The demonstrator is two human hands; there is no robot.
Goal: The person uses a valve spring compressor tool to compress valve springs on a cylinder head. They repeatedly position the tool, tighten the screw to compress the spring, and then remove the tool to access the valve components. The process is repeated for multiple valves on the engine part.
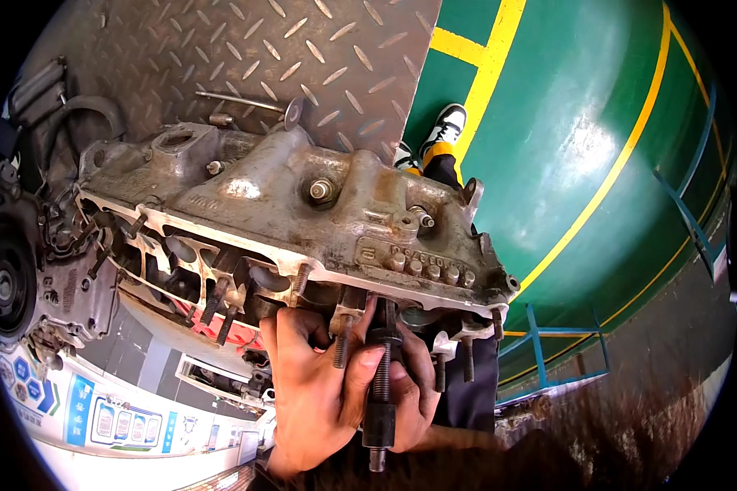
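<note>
A grey cast cylinder head [278, 221] rests tilted on its side, its inner face with several upright studs toward me. Against that face stands a black valve spring compressor [380, 393] with a threaded shaft, its far end going into the head. My left hand [315, 393] is closed, the thumb against the compressor's collar; its curled fingertips are partly hidden inside the head. From the other side my right hand [413, 393] wraps its fingers round the tool, which covers part of the hand. Beyond the head lies a loose engine valve [258, 103].
Diamond-patterned metal plate [319, 49] forms the bench top. Another engine part with a black pulley [6, 282] stands at the left. Green floor [549, 164] with yellow lines lies right, where a person's shoe [446, 127] shows past the bench edge. Blue metal frames [540, 344] stand there too.
</note>
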